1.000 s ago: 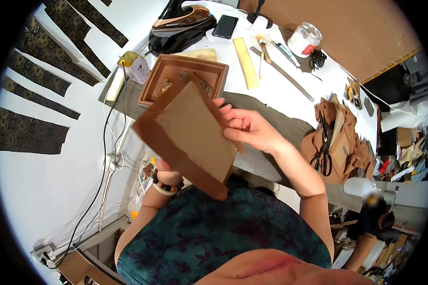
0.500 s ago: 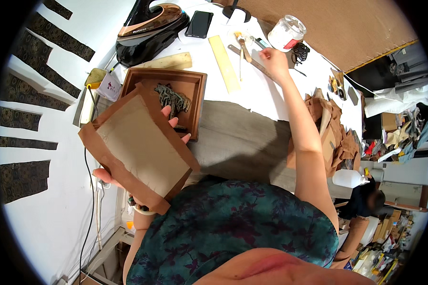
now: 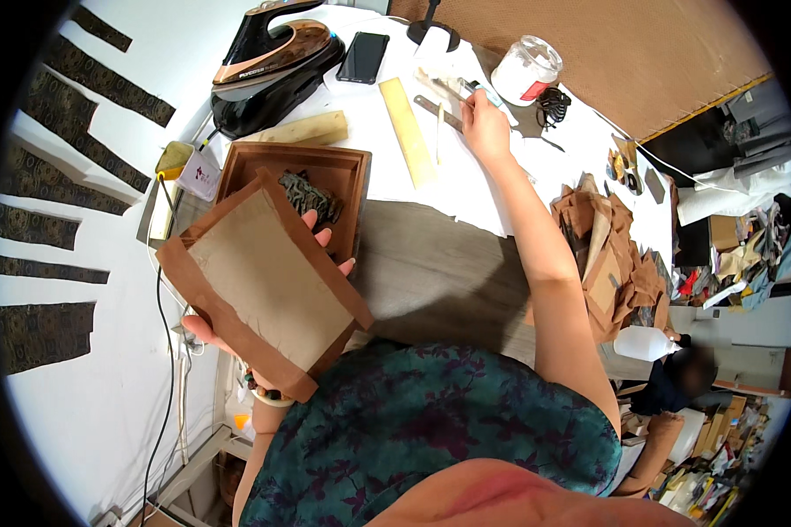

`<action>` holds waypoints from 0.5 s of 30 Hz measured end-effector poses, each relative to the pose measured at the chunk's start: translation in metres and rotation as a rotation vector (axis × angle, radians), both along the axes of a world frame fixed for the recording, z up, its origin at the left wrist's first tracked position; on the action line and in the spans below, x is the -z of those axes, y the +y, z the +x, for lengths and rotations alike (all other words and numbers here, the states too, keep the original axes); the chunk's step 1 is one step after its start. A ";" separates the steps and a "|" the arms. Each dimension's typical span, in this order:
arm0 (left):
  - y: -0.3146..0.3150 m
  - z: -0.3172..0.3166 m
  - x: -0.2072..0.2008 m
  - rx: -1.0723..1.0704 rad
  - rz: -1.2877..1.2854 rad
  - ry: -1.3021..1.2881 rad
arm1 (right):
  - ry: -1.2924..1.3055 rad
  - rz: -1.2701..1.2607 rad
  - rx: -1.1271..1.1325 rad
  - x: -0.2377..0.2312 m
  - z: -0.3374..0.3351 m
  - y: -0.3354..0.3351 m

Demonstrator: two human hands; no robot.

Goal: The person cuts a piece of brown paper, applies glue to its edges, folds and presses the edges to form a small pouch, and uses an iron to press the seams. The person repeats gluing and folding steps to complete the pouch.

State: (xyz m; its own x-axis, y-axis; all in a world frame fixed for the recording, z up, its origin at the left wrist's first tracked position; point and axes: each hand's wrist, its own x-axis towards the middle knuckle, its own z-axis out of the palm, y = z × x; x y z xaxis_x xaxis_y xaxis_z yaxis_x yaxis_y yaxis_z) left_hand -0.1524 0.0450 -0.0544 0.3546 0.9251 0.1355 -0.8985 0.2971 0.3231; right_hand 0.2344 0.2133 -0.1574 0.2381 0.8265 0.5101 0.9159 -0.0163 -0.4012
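My left fingers (image 3: pixel 323 237) are spread beneath the brown-edged panel (image 3: pixel 264 272), thumb showing at its opposite edge, so it's clamped edge to edge; tan face up. My right hand (image 3: pixel 489 130) has fingertips bunched at a slim handle (image 3: pixel 453 90); blurred, can't tell whether they grip it. Metal ruler (image 3: pixel 434 111) passes under that hand, pale blue cutter (image 3: pixel 492 94) just right of the fingertips, yellow strip (image 3: pixel 407 132) to their left. Beyond my left fingers, a brown box (image 3: pixel 312 151), partly covered by the panel, with a grey-green lump (image 3: pixel 309 195) inside. Further out: clear jar (image 3: pixel 527 70) past the right fingertips, black phone (image 3: pixel 363 57) and iron (image 3: pixel 277 83) well beyond the left ones, brown scraps (image 3: pixel 620 272) right of my right forearm.
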 end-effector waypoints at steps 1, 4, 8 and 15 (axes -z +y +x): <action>0.000 0.001 -0.001 0.006 0.001 0.005 | -0.061 0.066 0.004 -0.005 0.000 -0.002; 0.000 0.008 -0.005 -0.001 0.013 0.039 | 0.021 0.362 0.040 -0.042 0.019 -0.007; -0.003 0.011 -0.009 -0.007 0.028 0.071 | 0.215 0.532 0.165 -0.126 0.074 -0.002; -0.001 0.019 -0.006 0.012 0.002 0.076 | -0.358 -0.019 0.156 -0.134 0.211 0.075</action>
State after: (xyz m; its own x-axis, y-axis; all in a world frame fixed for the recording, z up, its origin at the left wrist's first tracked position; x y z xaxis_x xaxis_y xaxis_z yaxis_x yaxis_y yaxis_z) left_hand -0.1332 0.0444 -0.0486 0.3752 0.9204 0.1098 -0.8678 0.3071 0.3908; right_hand 0.4450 0.2880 -0.0235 0.1710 0.8048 0.5684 0.9838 -0.1706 -0.0545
